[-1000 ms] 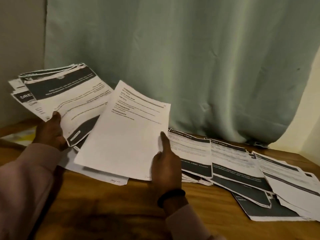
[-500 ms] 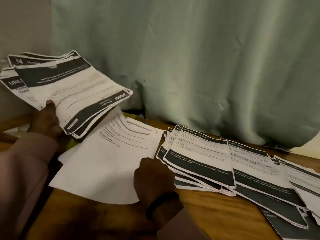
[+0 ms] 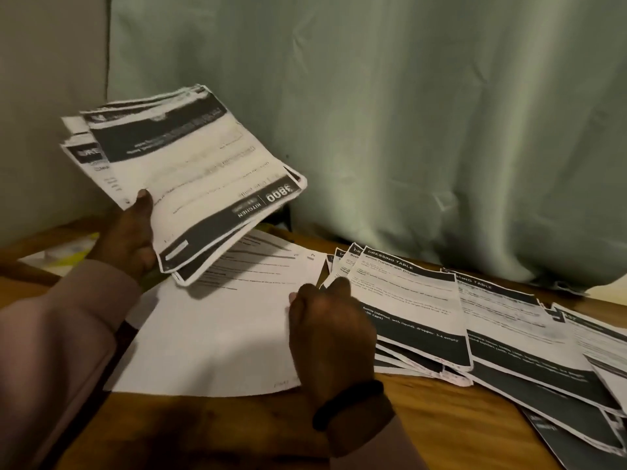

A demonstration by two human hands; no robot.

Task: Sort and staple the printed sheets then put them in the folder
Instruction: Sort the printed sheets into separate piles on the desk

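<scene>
- Two hands work over a wooden table.
- Left hand holds a stack of printed sheets up in the air, thumb on top, fingers hidden below.
- Right hand, fingers curled, rests on the edge of a white sheet lying flat; if it pinches the paper, I cannot tell.
- Just right of this hand lie overlapping sheets headed "DRESSING TABLE".
- Behind them hangs a green curtain.
</scene>
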